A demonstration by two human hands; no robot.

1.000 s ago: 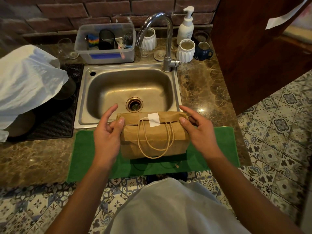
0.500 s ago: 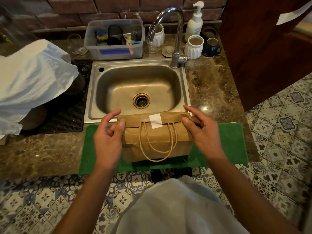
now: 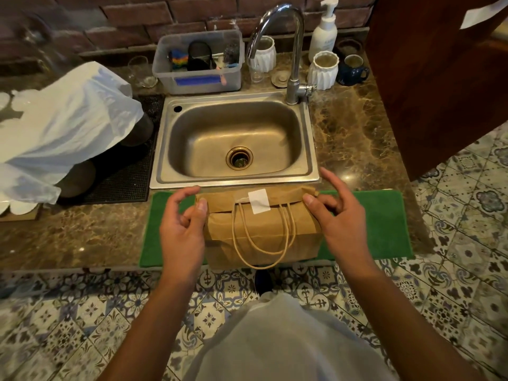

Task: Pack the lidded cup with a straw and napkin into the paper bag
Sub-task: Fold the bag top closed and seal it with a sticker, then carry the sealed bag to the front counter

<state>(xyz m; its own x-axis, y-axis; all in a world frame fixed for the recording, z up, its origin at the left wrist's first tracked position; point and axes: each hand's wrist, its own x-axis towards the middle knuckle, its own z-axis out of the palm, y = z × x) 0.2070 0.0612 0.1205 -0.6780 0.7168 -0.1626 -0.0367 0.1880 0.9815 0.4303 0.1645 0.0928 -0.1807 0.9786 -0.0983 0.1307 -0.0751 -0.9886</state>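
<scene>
A brown paper bag (image 3: 261,237) stands on a green mat (image 3: 379,224) at the counter's front edge, just before the sink. Its top is folded over toward me and held down by a white sticker (image 3: 258,200). Its twine handles hang down the front face. My left hand (image 3: 182,232) pinches the left end of the fold, thumb on the front and fingers behind. My right hand (image 3: 341,218) pinches the right end the same way, its index finger raised. No cup, straw or napkin shows outside the closed bag.
Behind the bag lies a steel sink (image 3: 233,138) with a tall faucet (image 3: 291,50). A plastic tub (image 3: 198,61), white cups, a blue mug (image 3: 351,70) and a soap bottle (image 3: 325,31) line the back wall. White plastic (image 3: 63,125) covers things at the left. A wooden cabinet (image 3: 439,78) rises at the right.
Both hands stay at the ends of the bag's folded top. My left fingers have curled in closer around the corner. The bag has not moved on the mat.
</scene>
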